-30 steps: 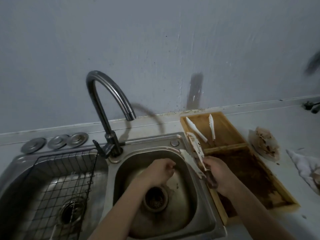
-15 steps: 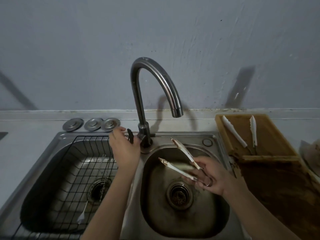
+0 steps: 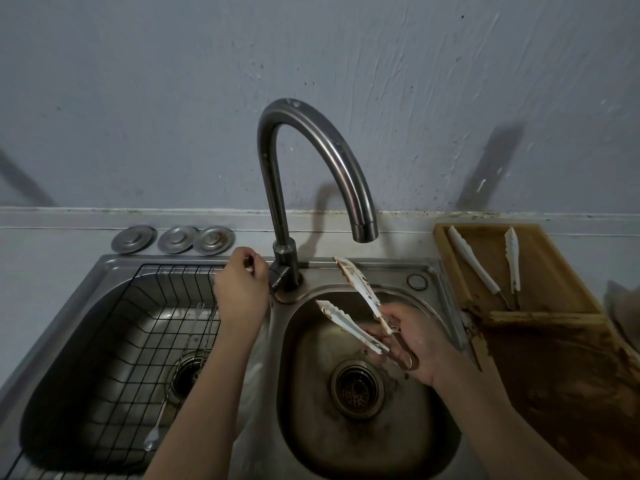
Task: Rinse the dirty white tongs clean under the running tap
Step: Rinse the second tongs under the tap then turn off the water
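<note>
Dirty white tongs [image 3: 356, 306] with brown stains are spread apart over the right sink basin [image 3: 436, 441], tips pointing up and left below the spout. My right hand [image 3: 412, 344] grips them at the handle end. The steel gooseneck tap [image 3: 311, 133] rises between the two basins; no water shows at its spout. My left hand [image 3: 239, 292] is closed on the tap's lever at the base.
A wire rack [image 3: 114, 341] lines the left basin, with a long spoon [image 3: 156, 434] inside. Three metal sink plugs [image 3: 173, 239] lie behind it. A stained wooden tray [image 3: 554, 341] on the right holds another white tongs [image 3: 485, 265]. The drain [image 3: 356, 389] sits mid-basin.
My left hand left the right basin and took hold of the tap lever. My right hand carried the tongs from the tray edge to over the basin. The view swung left.
</note>
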Demonstrator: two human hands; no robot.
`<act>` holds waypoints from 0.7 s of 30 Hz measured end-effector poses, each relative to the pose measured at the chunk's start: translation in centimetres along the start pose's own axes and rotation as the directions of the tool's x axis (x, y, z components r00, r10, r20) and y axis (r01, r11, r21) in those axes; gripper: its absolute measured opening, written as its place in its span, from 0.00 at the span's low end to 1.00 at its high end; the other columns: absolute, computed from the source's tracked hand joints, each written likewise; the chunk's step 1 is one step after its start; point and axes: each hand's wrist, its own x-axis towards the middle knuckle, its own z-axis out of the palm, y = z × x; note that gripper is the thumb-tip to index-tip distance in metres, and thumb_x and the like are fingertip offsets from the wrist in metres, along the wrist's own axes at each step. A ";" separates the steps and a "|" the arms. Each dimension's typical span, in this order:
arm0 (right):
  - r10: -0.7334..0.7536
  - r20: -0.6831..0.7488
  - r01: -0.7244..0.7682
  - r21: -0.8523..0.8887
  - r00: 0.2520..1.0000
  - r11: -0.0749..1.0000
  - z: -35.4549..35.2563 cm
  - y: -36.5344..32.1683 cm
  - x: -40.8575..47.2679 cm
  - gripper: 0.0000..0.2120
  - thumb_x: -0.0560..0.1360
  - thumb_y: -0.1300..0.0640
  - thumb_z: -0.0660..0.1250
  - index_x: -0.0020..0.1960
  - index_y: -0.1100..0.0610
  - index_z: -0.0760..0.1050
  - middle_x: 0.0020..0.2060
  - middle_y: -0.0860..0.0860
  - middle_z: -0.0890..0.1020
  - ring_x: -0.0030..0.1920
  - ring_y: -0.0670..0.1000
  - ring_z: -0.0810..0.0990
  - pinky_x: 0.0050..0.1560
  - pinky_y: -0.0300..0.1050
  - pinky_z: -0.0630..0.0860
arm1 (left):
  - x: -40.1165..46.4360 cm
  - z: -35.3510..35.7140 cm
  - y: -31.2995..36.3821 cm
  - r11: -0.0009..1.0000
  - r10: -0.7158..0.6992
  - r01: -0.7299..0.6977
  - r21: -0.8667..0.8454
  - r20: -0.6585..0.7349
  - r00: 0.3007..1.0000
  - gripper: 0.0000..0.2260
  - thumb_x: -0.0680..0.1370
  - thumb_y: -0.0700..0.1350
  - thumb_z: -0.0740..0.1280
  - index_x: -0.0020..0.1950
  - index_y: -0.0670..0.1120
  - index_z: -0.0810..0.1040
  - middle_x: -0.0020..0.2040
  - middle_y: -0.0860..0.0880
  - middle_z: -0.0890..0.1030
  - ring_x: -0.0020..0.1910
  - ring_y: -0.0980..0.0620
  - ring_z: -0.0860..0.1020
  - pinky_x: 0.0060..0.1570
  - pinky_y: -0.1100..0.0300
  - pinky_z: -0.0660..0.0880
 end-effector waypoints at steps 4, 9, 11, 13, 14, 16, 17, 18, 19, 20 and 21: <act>-0.017 0.008 0.017 0.016 1.000 1.000 0.1 0.0 0.0 0.07 0.76 0.61 0.55 0.39 0.59 0.64 0.45 0.64 0.66 0.32 0.56 0.71 0.19 0.40 0.70 | -0.2 0.1 0.0 1.000 -0.003 0.002 -0.026 -0.022 1.000 0.06 0.77 0.44 0.61 0.43 0.44 0.75 0.35 0.49 0.78 0.28 0.57 0.72 0.30 0.61 0.65; 0.028 0.016 -0.029 0.046 0.999 0.999 -0.1 -0.1 -0.3 0.07 0.75 0.59 0.57 0.39 0.60 0.66 0.46 0.68 0.72 0.34 0.58 0.75 0.21 0.40 0.73 | -0.6 0.1 -0.5 0.996 -0.031 0.027 -0.085 -0.042 0.999 0.06 0.76 0.44 0.62 0.43 0.44 0.75 0.34 0.49 0.78 0.29 0.59 0.72 0.30 0.65 0.64; 0.061 0.012 -0.061 0.064 0.998 0.996 -0.2 -0.2 -0.5 0.08 0.75 0.58 0.58 0.39 0.60 0.67 0.43 0.67 0.76 0.34 0.58 0.76 0.22 0.40 0.74 | -0.8 0.2 -0.5 0.993 -0.044 0.038 -0.110 -0.054 0.998 0.06 0.76 0.44 0.62 0.43 0.44 0.75 0.34 0.48 0.78 0.30 0.53 0.74 0.34 0.62 0.66; 0.071 0.004 -0.071 0.075 0.997 0.995 -0.1 -0.2 -0.6 0.08 0.75 0.57 0.58 0.38 0.60 0.68 0.39 0.65 0.77 0.33 0.58 0.77 0.22 0.40 0.74 | -0.9 0.1 -0.6 0.991 -0.052 0.044 -0.123 -0.058 0.997 0.06 0.76 0.45 0.61 0.43 0.45 0.74 0.33 0.48 0.78 0.29 0.53 0.75 0.32 0.62 0.66; 0.072 -0.002 -0.072 0.076 0.997 0.995 -0.1 -0.2 -0.7 0.08 0.74 0.57 0.58 0.38 0.60 0.68 0.38 0.64 0.77 0.32 0.58 0.77 0.22 0.40 0.74 | -1.0 0.1 -0.6 0.991 -0.051 0.043 -0.124 -0.062 0.997 0.06 0.76 0.45 0.61 0.42 0.45 0.74 0.32 0.50 0.78 0.29 0.56 0.74 0.30 0.64 0.66; 0.077 -0.014 -0.076 0.072 0.997 0.995 -0.1 -0.2 -0.7 0.08 0.74 0.57 0.58 0.38 0.59 0.68 0.40 0.65 0.77 0.33 0.58 0.78 0.24 0.40 0.75 | -1.1 0.0 -0.8 0.992 -0.045 0.037 -0.123 -0.067 0.997 0.05 0.76 0.45 0.61 0.41 0.47 0.73 0.30 0.53 0.76 0.28 0.63 0.73 0.27 0.71 0.63; 0.084 -0.014 -0.082 0.071 0.996 0.994 -0.1 -0.2 -0.7 0.08 0.74 0.57 0.58 0.38 0.59 0.68 0.42 0.66 0.77 0.33 0.58 0.78 0.24 0.40 0.75 | -1.2 0.0 -0.9 0.991 -0.042 0.033 -0.128 -0.067 0.997 0.05 0.76 0.45 0.61 0.40 0.48 0.72 0.29 0.55 0.75 0.28 0.63 0.73 0.26 0.74 0.62; 0.088 -0.011 -0.087 0.074 0.996 0.993 -0.1 -0.2 -0.8 0.08 0.74 0.57 0.58 0.38 0.59 0.68 0.44 0.66 0.77 0.34 0.58 0.78 0.25 0.40 0.75 | -1.2 0.0 -0.9 0.991 -0.036 0.026 -0.134 -0.067 0.997 0.06 0.76 0.45 0.61 0.40 0.48 0.72 0.29 0.55 0.75 0.27 0.63 0.73 0.24 0.75 0.63; 0.092 -0.006 -0.091 0.077 0.996 0.993 0.0 -0.2 -0.7 0.09 0.74 0.57 0.58 0.38 0.60 0.68 0.46 0.67 0.76 0.34 0.59 0.78 0.25 0.40 0.75 | -1.2 0.0 -0.9 0.990 -0.031 0.021 -0.141 -0.069 0.997 0.06 0.76 0.44 0.61 0.40 0.48 0.72 0.28 0.56 0.75 0.27 0.63 0.73 0.23 0.74 0.64; 0.093 -0.003 -0.092 0.075 0.996 0.993 0.0 -0.2 -0.8 0.09 0.74 0.57 0.58 0.38 0.60 0.68 0.46 0.67 0.76 0.34 0.59 0.78 0.24 0.40 0.75 | -1.3 0.0 -1.0 0.989 -0.030 0.019 -0.150 -0.072 0.997 0.06 0.76 0.44 0.61 0.40 0.48 0.72 0.29 0.56 0.75 0.27 0.62 0.73 0.24 0.74 0.63; 0.092 -0.002 -0.092 0.068 0.996 0.993 0.0 -0.3 -0.8 0.09 0.74 0.57 0.58 0.38 0.60 0.68 0.46 0.67 0.77 0.34 0.59 0.78 0.24 0.40 0.75 | -1.3 0.0 -1.0 0.987 -0.033 0.021 -0.159 -0.075 0.997 0.06 0.77 0.44 0.61 0.40 0.47 0.72 0.29 0.56 0.75 0.27 0.62 0.74 0.25 0.72 0.64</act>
